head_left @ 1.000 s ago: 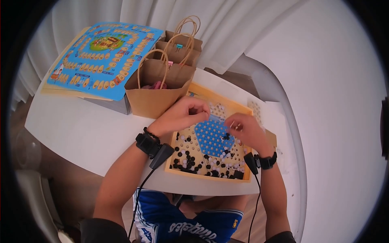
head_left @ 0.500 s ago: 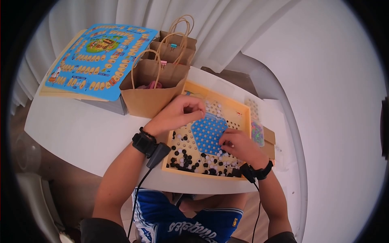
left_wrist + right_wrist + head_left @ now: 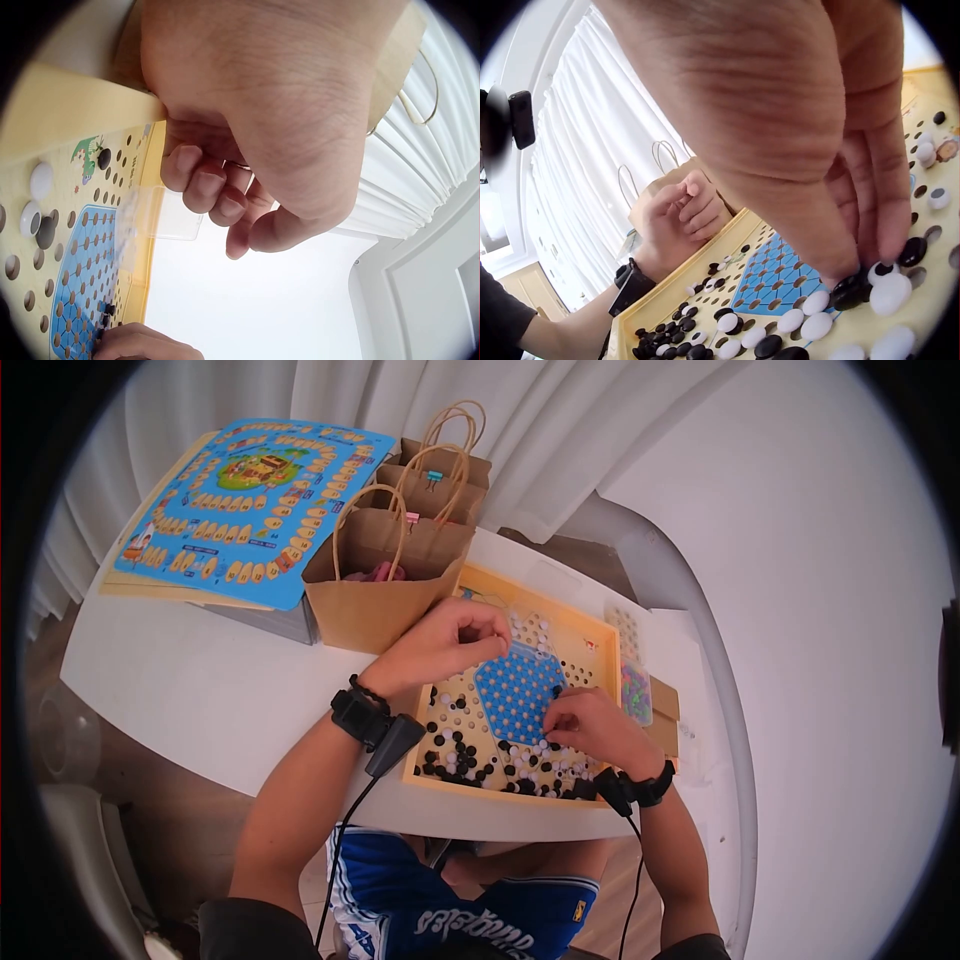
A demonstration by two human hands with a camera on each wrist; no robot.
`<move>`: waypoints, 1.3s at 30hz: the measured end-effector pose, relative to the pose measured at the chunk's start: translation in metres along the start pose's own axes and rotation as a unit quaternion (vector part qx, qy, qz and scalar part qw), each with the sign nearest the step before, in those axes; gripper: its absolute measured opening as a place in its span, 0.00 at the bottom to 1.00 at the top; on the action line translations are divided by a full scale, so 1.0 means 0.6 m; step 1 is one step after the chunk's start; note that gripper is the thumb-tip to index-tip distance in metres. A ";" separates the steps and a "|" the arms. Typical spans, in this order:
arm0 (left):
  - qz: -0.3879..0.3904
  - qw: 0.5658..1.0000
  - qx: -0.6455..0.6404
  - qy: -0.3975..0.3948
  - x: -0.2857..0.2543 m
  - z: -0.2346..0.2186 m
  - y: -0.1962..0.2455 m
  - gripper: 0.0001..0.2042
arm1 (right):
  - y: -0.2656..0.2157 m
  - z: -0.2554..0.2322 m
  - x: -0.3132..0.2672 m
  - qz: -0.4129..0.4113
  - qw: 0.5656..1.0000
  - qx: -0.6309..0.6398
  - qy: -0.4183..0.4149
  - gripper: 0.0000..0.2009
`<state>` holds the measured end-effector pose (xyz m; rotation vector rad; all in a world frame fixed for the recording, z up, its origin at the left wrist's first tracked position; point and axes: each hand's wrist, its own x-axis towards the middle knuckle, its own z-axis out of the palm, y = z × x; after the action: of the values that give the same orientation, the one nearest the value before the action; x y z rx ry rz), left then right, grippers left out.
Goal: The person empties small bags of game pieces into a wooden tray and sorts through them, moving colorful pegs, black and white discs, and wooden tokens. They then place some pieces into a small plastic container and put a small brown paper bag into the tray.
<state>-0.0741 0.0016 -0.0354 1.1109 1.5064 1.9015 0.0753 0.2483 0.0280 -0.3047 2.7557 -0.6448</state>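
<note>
A wooden game tray with round holes and a blue hexagon lies before the person. My left hand hangs over its upper left part; in the left wrist view that hand has loosely curled fingers, thumb tip near the index finger, and nothing visible between them. My right hand is low at the hexagon's lower right. In the right wrist view, the right hand pinches a black piece among pieces, beside a white piece.
Behind and left of the tray stand paper bags with handles. A blue path game sheet lies on a stack at the far left. Right of the tray are a clear box with coloured bits and brown card.
From over the hexagon's right side, the right hand has come down to its lower right edge, among the pieces. The left hand has stayed in nearly the same place.
</note>
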 end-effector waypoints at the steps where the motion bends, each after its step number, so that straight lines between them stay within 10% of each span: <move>1: 0.000 1.000 -0.001 0.000 0.000 0.000 -0.001 0.04 | 0.000 0.000 -0.002 0.008 1.000 0.007 0.001 0.07; 11: 0.007 1.000 -0.001 0.004 0.000 0.000 -0.003 0.04 | 0.003 -0.027 0.014 0.013 0.999 0.049 0.006 0.04; 20: -0.001 1.000 -0.004 0.005 0.000 0.002 0.000 0.04 | 0.025 -0.057 0.096 -0.027 0.951 0.137 0.276 0.06; 29: 0.008 1.000 0.007 0.008 0.002 0.003 -0.008 0.04 | 0.056 -0.044 0.004 0.097 0.980 -0.137 0.104 0.06; 39: -0.012 1.000 0.007 0.000 -0.001 -0.001 0.000 0.04 | 0.059 -0.026 -0.008 0.096 0.992 -0.025 0.081 0.08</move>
<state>-0.0742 0.0011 -0.0357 1.0934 1.5283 1.8772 0.0700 0.2868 0.0264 0.0040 2.9107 -0.5728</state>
